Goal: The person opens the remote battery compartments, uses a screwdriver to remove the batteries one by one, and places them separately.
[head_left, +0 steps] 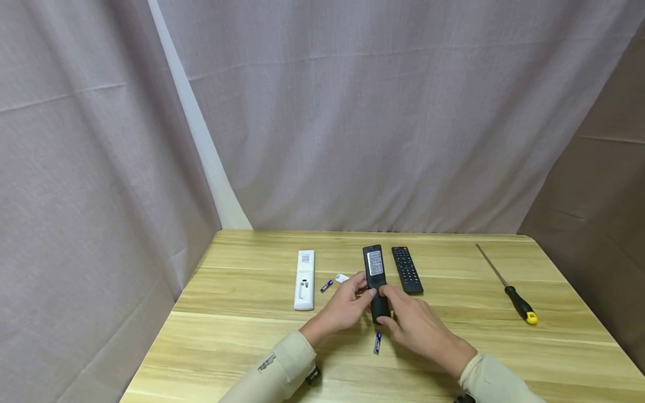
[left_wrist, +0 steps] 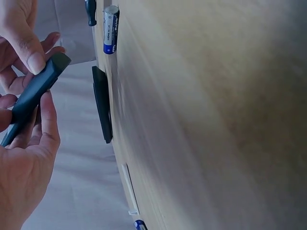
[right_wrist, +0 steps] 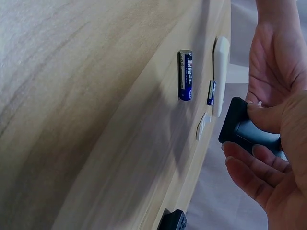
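Observation:
A black remote control (head_left: 376, 281) is held above the table with its labelled back facing up. My left hand (head_left: 345, 305) grips it from the left side, thumb on the back and fingers beneath. At the near end my right hand (head_left: 418, 327) pinches it, with the thumb on one face and fingers on the other in the right wrist view. The battery compartment cannot be made out. One blue-and-silver battery (head_left: 377, 343) lies on the table just below the remote's near end. Another battery (head_left: 326, 286) rests left of my left hand.
Left on the wooden table (head_left: 242, 341) lies a white remote (head_left: 304, 296), its battery compartment exposed. A small white cover (head_left: 341, 277) is partly behind my left hand. A second black remote (head_left: 407, 271) lies buttons up. At the right is a screwdriver (head_left: 518, 302). Curtains enclose the back and sides.

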Demonstrator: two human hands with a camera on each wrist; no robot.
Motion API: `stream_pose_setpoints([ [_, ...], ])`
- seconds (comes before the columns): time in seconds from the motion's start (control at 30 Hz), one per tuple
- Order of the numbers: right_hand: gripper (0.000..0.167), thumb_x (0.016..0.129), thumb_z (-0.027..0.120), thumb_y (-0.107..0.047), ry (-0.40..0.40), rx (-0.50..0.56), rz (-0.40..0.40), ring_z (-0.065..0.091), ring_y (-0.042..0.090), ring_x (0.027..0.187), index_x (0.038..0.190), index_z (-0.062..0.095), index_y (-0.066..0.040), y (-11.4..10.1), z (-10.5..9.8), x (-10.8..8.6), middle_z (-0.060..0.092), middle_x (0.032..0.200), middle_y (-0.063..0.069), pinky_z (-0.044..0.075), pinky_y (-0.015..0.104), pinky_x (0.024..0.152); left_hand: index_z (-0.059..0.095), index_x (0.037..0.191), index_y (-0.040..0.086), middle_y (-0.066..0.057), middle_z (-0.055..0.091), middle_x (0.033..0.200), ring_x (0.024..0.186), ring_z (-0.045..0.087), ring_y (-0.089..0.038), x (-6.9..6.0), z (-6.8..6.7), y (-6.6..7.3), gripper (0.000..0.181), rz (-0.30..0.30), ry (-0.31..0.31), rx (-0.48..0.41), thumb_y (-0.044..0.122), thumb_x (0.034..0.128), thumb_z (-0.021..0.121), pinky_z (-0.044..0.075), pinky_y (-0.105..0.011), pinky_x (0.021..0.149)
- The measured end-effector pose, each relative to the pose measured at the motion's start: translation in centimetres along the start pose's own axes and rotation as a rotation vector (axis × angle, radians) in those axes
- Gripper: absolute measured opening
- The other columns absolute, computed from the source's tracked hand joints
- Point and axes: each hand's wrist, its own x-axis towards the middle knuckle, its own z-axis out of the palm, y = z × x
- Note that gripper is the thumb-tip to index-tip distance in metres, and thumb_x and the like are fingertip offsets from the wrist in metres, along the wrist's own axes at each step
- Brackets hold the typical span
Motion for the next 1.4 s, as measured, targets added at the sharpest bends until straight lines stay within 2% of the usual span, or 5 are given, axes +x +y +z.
stream_pose_setpoints([
  [0.27, 0.048, 0.087, 0.089, -0.016, 0.014, -0.009, -0.017, 0.062, 0.006, 0.08, 0.124, 0.06, -0.01, 0.1, -0.1, 0.2, 0.069, 0.116, 0.003, 0.056, 0.022, 0.064, 0.049, 0.154, 0.007, -0.019, 0.071, 0.138, 0.096, 0.074, -0.004, 0.1, 0.1, 0.1, 0.042, 0.006, -0.008, -0.002, 0.013, 0.1128, 0.049, 0.068, -0.025, 0.083],
  [0.57, 0.043, 0.086, 0.09, -0.013, 0.032, 0.021, -0.028, 0.047, -0.001, 0.07, 0.115, 0.058, -0.013, 0.0, -0.3, 0.4, 0.061, 0.096, -0.005, 0.042, 0.016, 0.056, 0.05, 0.153, 0.006, -0.019, 0.072, 0.138, 0.099, 0.075, -0.012, 0.1, 0.1, 0.2, 0.042, -0.014, 0.041, -0.029, 0.011, 0.112, 0.051, 0.068, -0.025, 0.082],
  [0.93, 0.034, 0.093, 0.082, -0.008, 0.018, 0.045, -0.013, 0.065, 0.006, 0.084, 0.114, 0.055, -0.011, -0.1, -0.4, 0.3, 0.067, 0.099, -0.002, 0.061, 0.023, 0.067, 0.053, 0.151, 0.007, -0.017, 0.075, 0.135, 0.092, 0.073, -0.011, 0.4, -0.3, 0.2, 0.04, -0.039, 0.091, -0.012, 0.012, 0.1111, 0.053, 0.069, -0.049, 0.087],
  [1.17, 0.026, 0.091, 0.08, 0.001, 0.145, 0.059, -0.147, 0.062, 0.0, 0.076, 0.105, 0.062, -0.01, 0.2, -0.3, -0.3, 0.071, 0.087, -0.004, 0.057, 0.016, 0.06, 0.055, 0.146, 0.004, -0.019, 0.074, 0.134, 0.091, 0.071, -0.012, -0.1, -1.1, -0.1, 0.035, -0.045, 0.127, -0.008, 0.009, 0.1115, 0.052, 0.065, -0.063, 0.089],
  [1.4, 0.028, 0.086, 0.081, 0.008, 0.254, 0.016, -0.213, 0.076, 0.01, 0.08, 0.101, 0.069, -0.012, 0.9, -0.3, -0.4, 0.077, 0.09, -0.003, 0.066, 0.02, 0.069, 0.053, 0.15, 0.006, -0.018, 0.073, 0.137, 0.098, 0.074, -0.018, -0.2, -1.7, -0.2, 0.039, -0.048, 0.142, 0.0, 0.01, 0.111, 0.053, 0.068, -0.055, 0.087],
])
